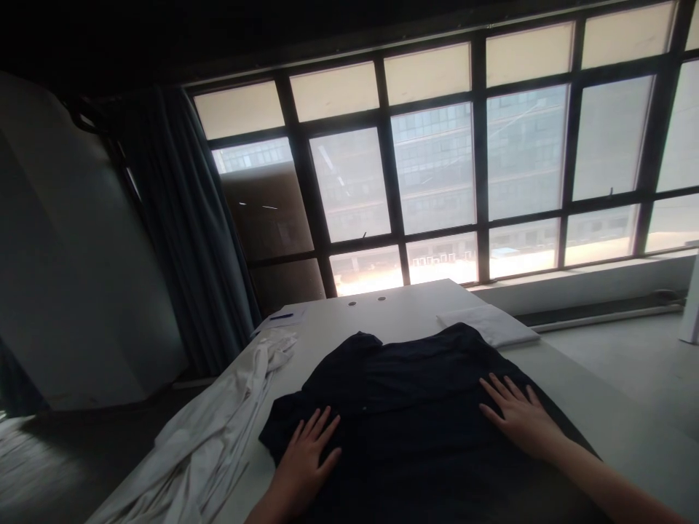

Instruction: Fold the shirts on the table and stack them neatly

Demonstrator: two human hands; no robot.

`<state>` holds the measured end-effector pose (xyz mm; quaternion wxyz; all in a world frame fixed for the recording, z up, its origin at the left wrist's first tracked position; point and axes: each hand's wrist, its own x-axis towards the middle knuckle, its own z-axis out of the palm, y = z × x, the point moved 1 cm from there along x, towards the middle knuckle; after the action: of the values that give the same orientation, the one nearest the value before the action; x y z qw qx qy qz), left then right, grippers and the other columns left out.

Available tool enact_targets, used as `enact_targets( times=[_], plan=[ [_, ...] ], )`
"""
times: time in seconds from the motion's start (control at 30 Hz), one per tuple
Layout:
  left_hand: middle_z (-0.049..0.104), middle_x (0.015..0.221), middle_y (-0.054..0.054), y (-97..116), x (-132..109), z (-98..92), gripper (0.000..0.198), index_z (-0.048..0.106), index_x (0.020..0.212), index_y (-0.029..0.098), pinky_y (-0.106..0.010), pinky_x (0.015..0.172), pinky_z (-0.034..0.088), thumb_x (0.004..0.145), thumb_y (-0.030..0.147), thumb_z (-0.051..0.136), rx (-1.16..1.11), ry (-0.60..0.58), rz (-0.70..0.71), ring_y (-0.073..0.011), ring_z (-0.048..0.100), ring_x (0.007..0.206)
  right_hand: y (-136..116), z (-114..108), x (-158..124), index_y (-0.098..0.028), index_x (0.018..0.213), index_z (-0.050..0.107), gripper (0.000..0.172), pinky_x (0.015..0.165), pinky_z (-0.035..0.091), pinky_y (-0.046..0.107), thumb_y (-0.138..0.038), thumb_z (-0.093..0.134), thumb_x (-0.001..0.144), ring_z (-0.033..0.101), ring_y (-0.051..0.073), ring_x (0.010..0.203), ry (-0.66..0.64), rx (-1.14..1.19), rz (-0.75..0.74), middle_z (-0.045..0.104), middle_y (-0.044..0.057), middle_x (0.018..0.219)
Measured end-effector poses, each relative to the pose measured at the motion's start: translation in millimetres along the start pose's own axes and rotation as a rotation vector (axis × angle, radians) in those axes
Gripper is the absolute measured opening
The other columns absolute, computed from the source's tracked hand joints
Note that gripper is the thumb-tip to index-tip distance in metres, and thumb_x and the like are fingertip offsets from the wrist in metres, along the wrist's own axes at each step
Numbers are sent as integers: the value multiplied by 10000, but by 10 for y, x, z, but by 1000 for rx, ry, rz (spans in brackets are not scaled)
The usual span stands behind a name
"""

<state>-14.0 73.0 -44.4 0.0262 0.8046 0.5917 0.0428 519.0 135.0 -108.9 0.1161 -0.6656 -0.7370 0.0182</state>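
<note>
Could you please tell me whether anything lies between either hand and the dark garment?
Nothing visible does: the left hand and right hand rest palm-down on the dark garment. Crumpled white cloth lies to the left, apart from both hands.

A dark garment [415, 429] lies spread on the white table [328, 324].

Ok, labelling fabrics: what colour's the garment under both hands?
The garment is dark navy; head view.

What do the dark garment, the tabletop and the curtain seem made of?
Dark garment: matte cloth, perhaps cotton or a blend, given its soft creases and lack of shine.
Tabletop: smooth white board, possibly laminate, judging by its flat, even surface.
Curtain: dull fabric, fibre unclear, hanging in folds.
</note>
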Motion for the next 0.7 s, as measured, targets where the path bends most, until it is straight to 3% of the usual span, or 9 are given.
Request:
enact_targets(
  times=[0.27, 0.37, 0.47, 0.53, 0.6, 0.7],
  plan=[
    [236, 1639, 5, -154, -93, 103, 586, 353, 1528, 407, -562, 1211, 243, 986, 616, 427, 0, 55, -27, -321, 276, 1494, 75, 23, 0, -342, 1547, 344, 757, 1191, 148, 628, -738, 334, 901, 213, 362, 1507, 23, -12, 11, 269, 37, 1637],
    [339, 1614, -28, -120, -189, 15, 564, 450, 1496, 373, -550, 1194, 295, 972, 580, 472, -27, 101, 1, -336, 349, 1462, 88, 78, -22, -305, 1536, 390, 750, 1156, 176, 676, -698, 358, 898, 230, 411, 1492, 60, -60, 64, 292, 65, 1630],
    [519, 1497, -60, 51, -256, -57, 540, 589, 1383, 352, -469, 1150, 387, 914, 618, 555, -167, 152, 153, -316, 477, 1366, 61, 116, -28, -261, 1494, 477, 723, 1137, 198, 687, -662, 357, 905, 281, 427, 1470, 99, -94, 101, 337, 93, 1613],
    [647, 1296, -78, 202, -253, 16, 560, 708, 1183, 309, -394, 1079, 454, 815, 723, 628, -309, 88, 284, -288, 582, 1215, 44, 120, -24, -257, 1464, 518, 693, 1150, 202, 658, -645, 352, 914, 308, 401, 1465, 110, -86, 80, 380, 89, 1594],
    [685, 1078, -61, 336, -210, 203, 575, 746, 932, 277, -351, 1002, 489, 735, 808, 648, -396, -64, 372, -251, 626, 1053, 43, 110, -20, -260, 1447, 536, 684, 1160, 206, 629, -650, 345, 918, 317, 378, 1465, 105, -69, 62, 414, 83, 1578],
    [635, 981, -38, 435, -124, 548, 567, 705, 753, 273, -354, 928, 485, 756, 830, 600, -362, -209, 354, -234, 584, 981, 67, 97, -16, -261, 1438, 545, 692, 1166, 205, 611, -663, 339, 914, 314, 369, 1468, 98, -49, 59, 426, 84, 1571]
  ],
)
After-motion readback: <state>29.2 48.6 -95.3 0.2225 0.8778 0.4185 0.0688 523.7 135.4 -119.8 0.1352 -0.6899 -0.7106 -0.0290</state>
